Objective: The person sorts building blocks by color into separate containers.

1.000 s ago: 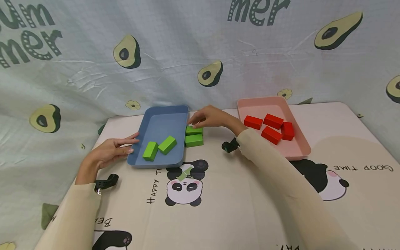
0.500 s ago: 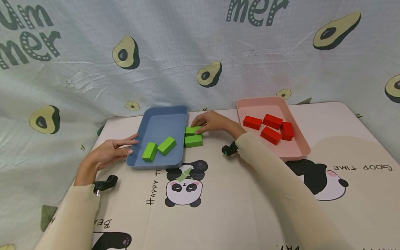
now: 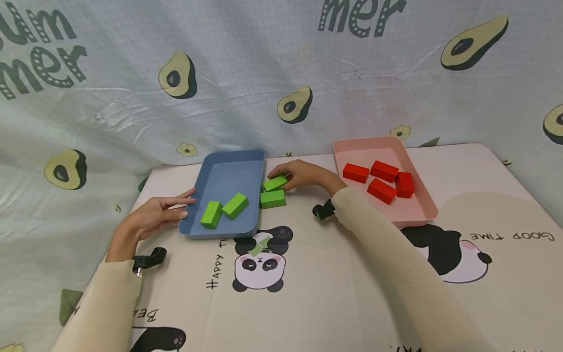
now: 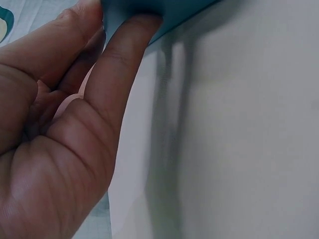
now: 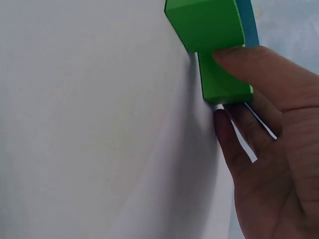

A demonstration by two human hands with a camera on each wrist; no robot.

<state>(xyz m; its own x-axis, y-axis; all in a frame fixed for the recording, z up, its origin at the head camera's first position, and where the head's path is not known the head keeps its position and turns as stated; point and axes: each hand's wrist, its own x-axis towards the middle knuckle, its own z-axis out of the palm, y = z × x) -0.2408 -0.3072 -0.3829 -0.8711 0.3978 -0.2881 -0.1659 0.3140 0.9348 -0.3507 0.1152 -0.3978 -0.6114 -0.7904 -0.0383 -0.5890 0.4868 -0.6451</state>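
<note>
In the head view, a blue tray (image 3: pixel 230 171) has two green blocks (image 3: pixel 211 214) lying inside near its front. My left hand (image 3: pixel 151 215) touches the tray's left side, fingers fairly straight; in the left wrist view a fingertip rests against the blue wall (image 4: pixel 174 17). Right of the tray, my right hand (image 3: pixel 303 173) pinches a green block (image 3: pixel 275 183) between thumb and fingers. That block sits turned at an angle beside the tray. Just in front of it lies another green block (image 3: pixel 272 199), which appears nearer in the right wrist view as a green block (image 5: pixel 207 22).
A pink tray (image 3: pixel 418 208) with several red blocks (image 3: pixel 382 190) stands to the right, beyond my right forearm. Behind both trays hangs an avocado-print cloth (image 3: pixel 237 73). The table cover (image 3: pixel 308 293) carries panda prints and lettering.
My right hand has come down onto the rear green block and now grips it. The block has turned out of line with the one in front. My left hand and the trays stay put.
</note>
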